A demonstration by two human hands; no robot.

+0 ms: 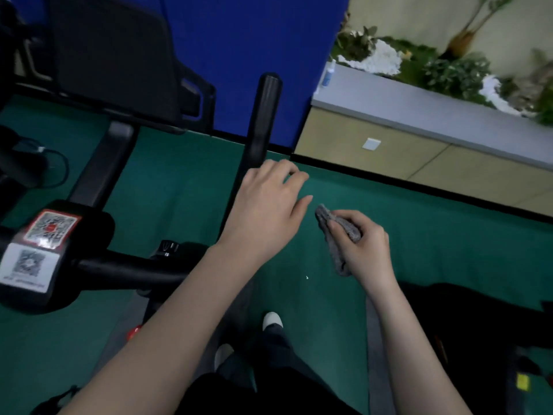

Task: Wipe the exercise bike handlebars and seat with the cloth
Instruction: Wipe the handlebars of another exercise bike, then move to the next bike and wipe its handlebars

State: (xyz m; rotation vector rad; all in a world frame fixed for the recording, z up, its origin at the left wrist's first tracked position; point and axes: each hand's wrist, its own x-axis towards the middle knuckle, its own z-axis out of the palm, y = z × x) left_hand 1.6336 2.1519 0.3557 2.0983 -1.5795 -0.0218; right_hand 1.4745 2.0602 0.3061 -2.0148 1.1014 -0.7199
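Clutching cloth (pixel 337 254), right grip (pixel 365 247); left grip (pixel 266 211) slack, empty, partly hiding handlebar (pixel 263 121)

legible text: none reading clearly | red-bordered QR sticker (pixel 51 227) and white QR sticker (pixel 28 265) sitting on exercise bike (pixel 92 226) | small print blurring

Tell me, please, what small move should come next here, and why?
Probably carry the right hand leftwards until the grey cloth meets the black handlebar. The cloth is bunched in that hand, apart from the bar and over the green floor, so no wiping contact exists; the left hand is open beside the bar and holds nothing.
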